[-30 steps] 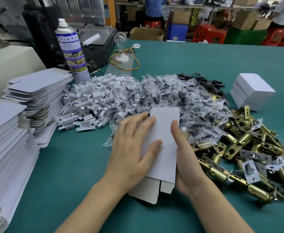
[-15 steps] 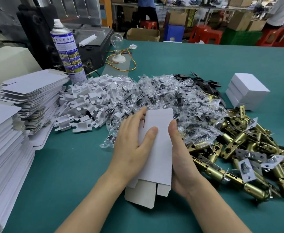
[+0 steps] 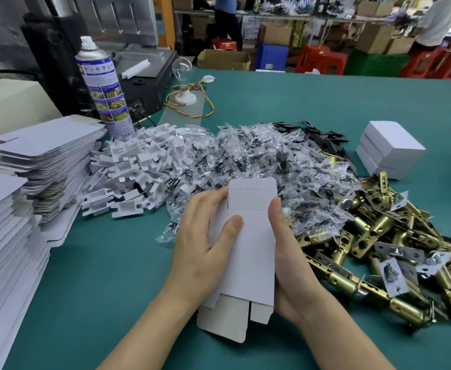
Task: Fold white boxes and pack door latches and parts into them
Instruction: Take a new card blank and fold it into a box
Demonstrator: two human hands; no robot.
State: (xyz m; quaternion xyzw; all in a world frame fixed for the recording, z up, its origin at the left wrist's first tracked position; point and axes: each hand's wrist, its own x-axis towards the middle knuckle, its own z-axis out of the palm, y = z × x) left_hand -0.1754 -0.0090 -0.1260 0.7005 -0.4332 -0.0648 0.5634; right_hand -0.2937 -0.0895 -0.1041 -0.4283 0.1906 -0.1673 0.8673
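head view, left hand (image 3: 200,244) and right hand (image 3: 291,263) fingers curled round flat white box (image 3: 251,249), flaps (image 3: 224,319) open

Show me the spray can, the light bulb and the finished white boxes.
spray can (image 3: 101,84): head view, on its label.
light bulb (image 3: 182,65): head view, on the glass globe.
finished white boxes (image 3: 392,141): head view, on the top box's lid.

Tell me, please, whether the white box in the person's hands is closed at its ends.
Open: the white box, gripped by left hand and right hand, has top and bottom flaps sticking out untucked.
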